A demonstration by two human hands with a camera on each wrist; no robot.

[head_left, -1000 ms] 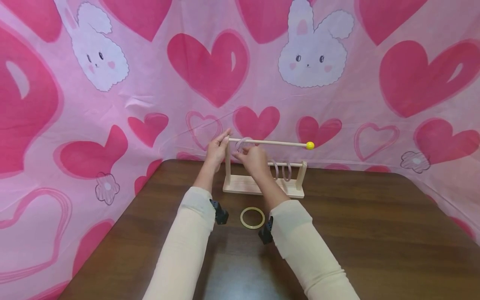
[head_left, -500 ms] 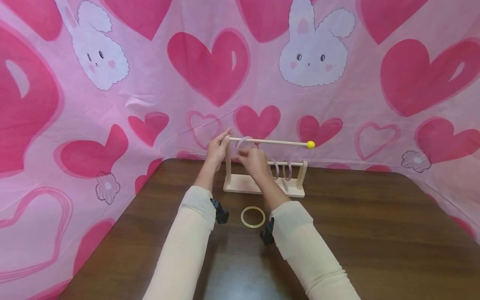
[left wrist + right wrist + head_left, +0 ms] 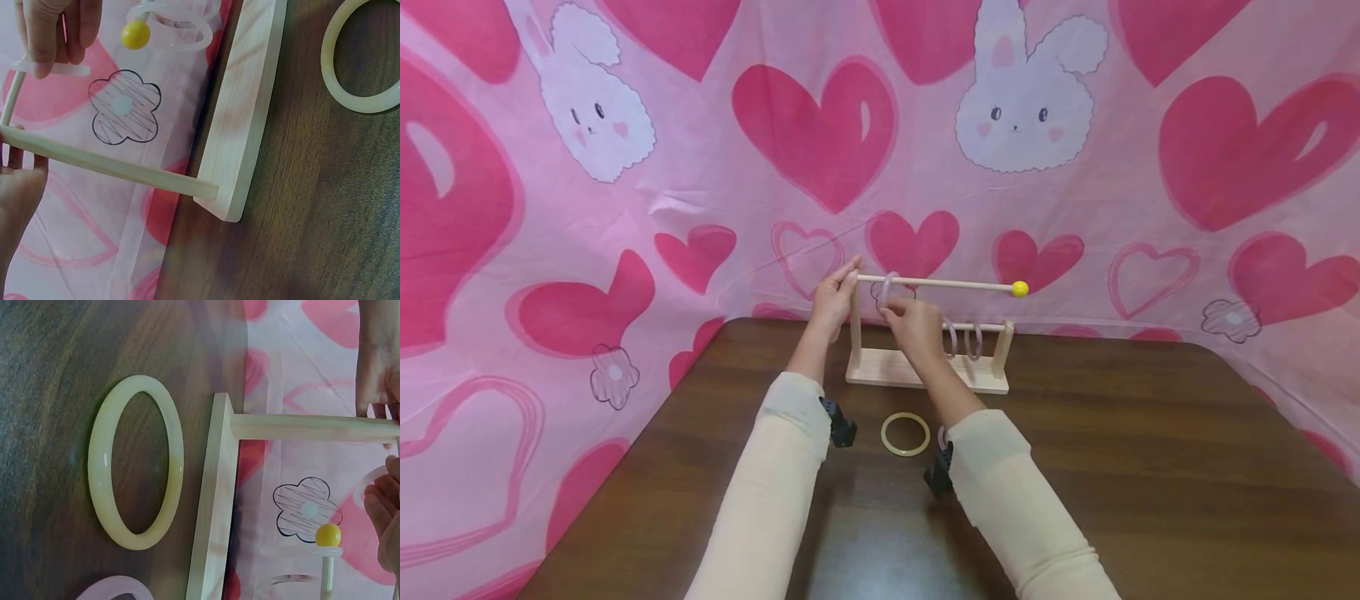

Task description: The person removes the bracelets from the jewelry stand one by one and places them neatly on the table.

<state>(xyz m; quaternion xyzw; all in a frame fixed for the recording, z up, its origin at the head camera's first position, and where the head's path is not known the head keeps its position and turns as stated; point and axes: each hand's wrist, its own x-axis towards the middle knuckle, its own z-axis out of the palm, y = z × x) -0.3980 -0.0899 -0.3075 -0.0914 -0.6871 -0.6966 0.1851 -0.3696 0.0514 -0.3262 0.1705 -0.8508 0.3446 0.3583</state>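
Note:
A pale wooden bangle stand (image 3: 880, 368) stands at the table's far edge. Its top rod (image 3: 955, 285) ends in a yellow ball (image 3: 1019, 289). My left hand (image 3: 835, 302) grips the left post (image 3: 106, 161) near its top, fingers behind the wood in the left wrist view. The thumb and fingers of my right hand (image 3: 916, 325) pinch a pale lilac bangle (image 3: 886, 289) hanging round the top rod, near that post. Two similar bangles (image 3: 974, 342) hang on the lower rod, partly behind my right hand.
A yellowish bangle (image 3: 906, 454) lies flat on the brown table (image 3: 1150, 450) in front of the stand. Close by, a lilac bangle (image 3: 119, 589) lies partly hidden by my right wrist in the head view. Behind hangs a pink cloth (image 3: 917, 183) with hearts and rabbits.
The bangle in my right fingers has turned more edge-on to the head view. My right hand has shifted slightly right; my left hand keeps its place at the post.

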